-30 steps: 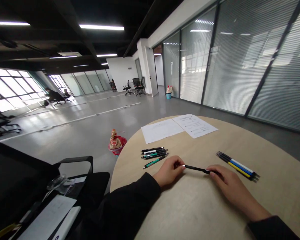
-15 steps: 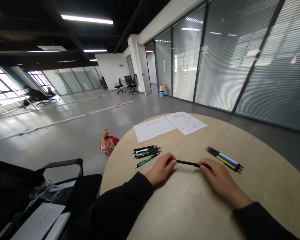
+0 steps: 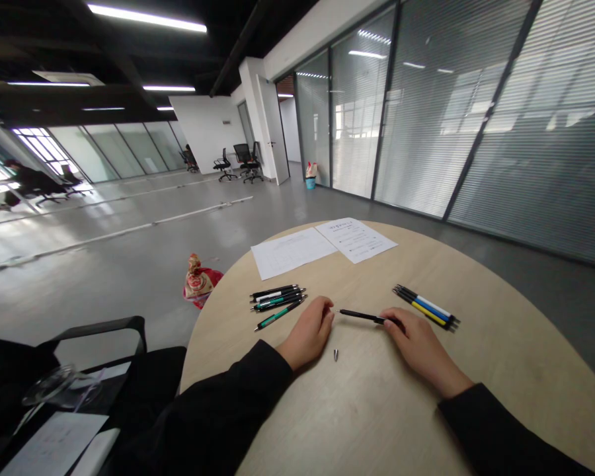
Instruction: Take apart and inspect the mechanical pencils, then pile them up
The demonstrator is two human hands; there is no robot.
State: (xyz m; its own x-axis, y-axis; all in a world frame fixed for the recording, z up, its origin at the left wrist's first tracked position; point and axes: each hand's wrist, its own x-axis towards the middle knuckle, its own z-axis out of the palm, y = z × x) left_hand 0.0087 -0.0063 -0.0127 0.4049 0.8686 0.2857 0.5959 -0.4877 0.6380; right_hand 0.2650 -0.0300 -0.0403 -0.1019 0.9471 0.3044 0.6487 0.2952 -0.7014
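Both hands (image 3: 305, 336) (image 3: 423, 352) curled, well apart

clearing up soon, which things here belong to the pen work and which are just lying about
Likely in the job:
- black pen, in the right hand
- small metal piece, near the left hand
- left pen group
- right pen group

Probably just lying about:
- paper sheets, untouched
- tan-and-red bag
- blue bin

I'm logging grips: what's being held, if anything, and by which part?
The right hand holds a black pen by the end farther from the left hand. Nothing visible is held in the left hand.
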